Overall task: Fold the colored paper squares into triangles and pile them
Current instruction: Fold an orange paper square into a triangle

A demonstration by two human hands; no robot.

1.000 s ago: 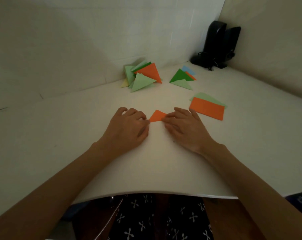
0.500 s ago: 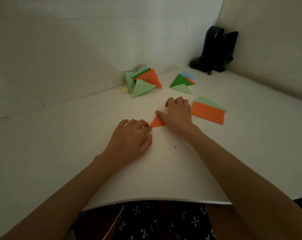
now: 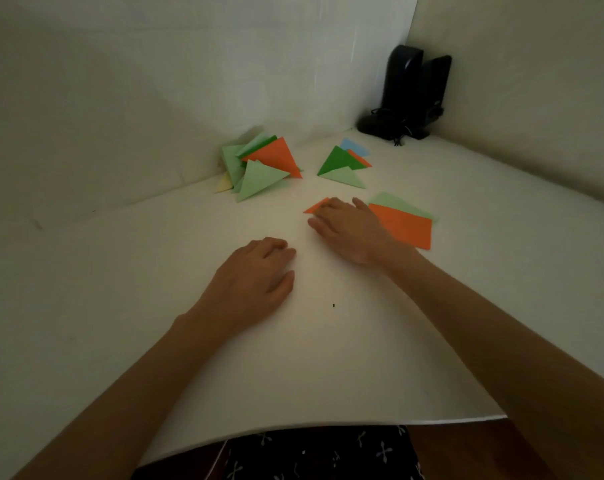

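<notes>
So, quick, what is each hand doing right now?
Left hand: open, loosely curled on the table, holding nothing.
Right hand: open, fingers flat on the small orange triangle.

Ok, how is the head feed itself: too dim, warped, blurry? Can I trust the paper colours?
Head view: dim, brightest mid white table, darker at the corners; the wide lens bows the table's near edge; the right hand looks slightly soft over the small orange paper triangle; no glare; orange and green read clearly; the black speakers lose detail.
</notes>
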